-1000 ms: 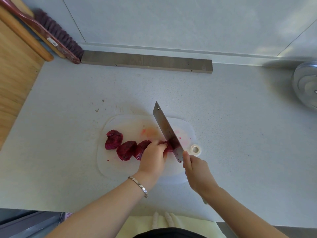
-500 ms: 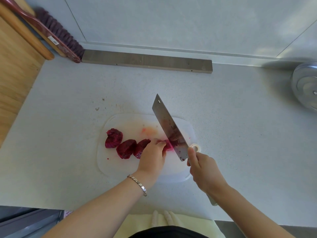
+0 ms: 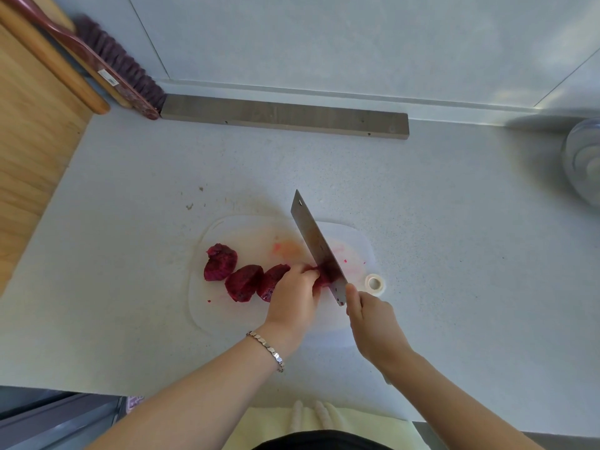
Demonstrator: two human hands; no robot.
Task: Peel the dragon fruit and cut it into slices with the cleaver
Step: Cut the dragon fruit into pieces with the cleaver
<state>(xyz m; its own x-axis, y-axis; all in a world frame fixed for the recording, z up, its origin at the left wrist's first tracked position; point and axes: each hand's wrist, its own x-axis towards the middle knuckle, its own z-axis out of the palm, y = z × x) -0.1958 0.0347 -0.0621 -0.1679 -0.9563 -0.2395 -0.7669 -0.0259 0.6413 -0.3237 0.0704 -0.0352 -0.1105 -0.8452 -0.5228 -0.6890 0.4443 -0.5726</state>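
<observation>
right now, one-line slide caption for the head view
Left hand steadies peeled magenta dragon fruit on a white plastic cutting board; right hand slices it with a steel cleaver.

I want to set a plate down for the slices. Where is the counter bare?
Bare counter lies right of the cutting board, out to the metal object, and behind the board up to the wooden strip. The board is crowded: dragon fruit pieces, left hand, cleaver, right hand, tape roll at its right edge.
</observation>
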